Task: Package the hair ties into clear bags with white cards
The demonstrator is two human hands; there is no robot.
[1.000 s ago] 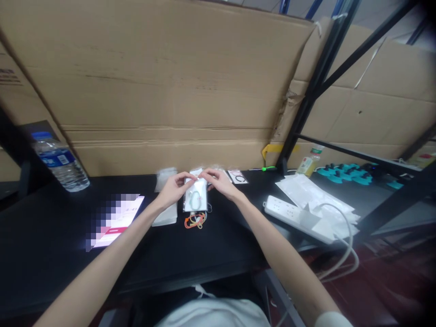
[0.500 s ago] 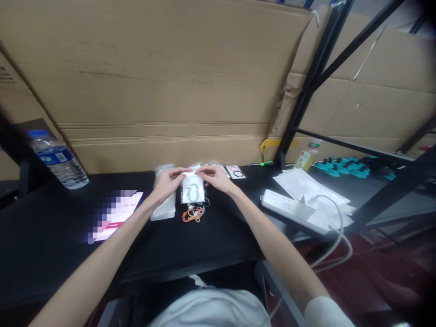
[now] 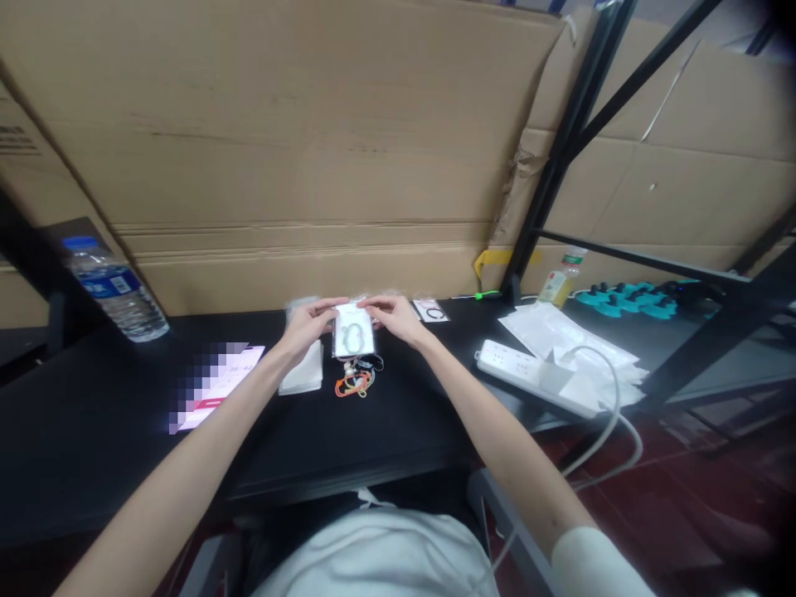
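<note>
A small clear plastic bag [image 3: 353,342] holds a white card with a pale green looped band on it. My left hand [image 3: 308,325] pinches its upper left corner, and my right hand [image 3: 396,317] grips the upper right. Just below the bag, a small heap of coloured bands [image 3: 354,383], orange and yellowish among them, lies on the black table. A stack of white cards or sleeves [image 3: 303,373] sits under and beside my left hand. Behind my right hand lies another packet with a black band [image 3: 430,310].
At the left stand a water bottle [image 3: 118,290] and a lit phone [image 3: 227,385]. To the right are a white power strip [image 3: 507,365] with a cable, white papers [image 3: 553,332], a bottle of yellow liquid [image 3: 560,282] and teal objects [image 3: 628,300]. Cardboard [image 3: 311,149] walls the back.
Both hands still hold the bag at its top corners, with little motion. The whole view has shifted slightly.
</note>
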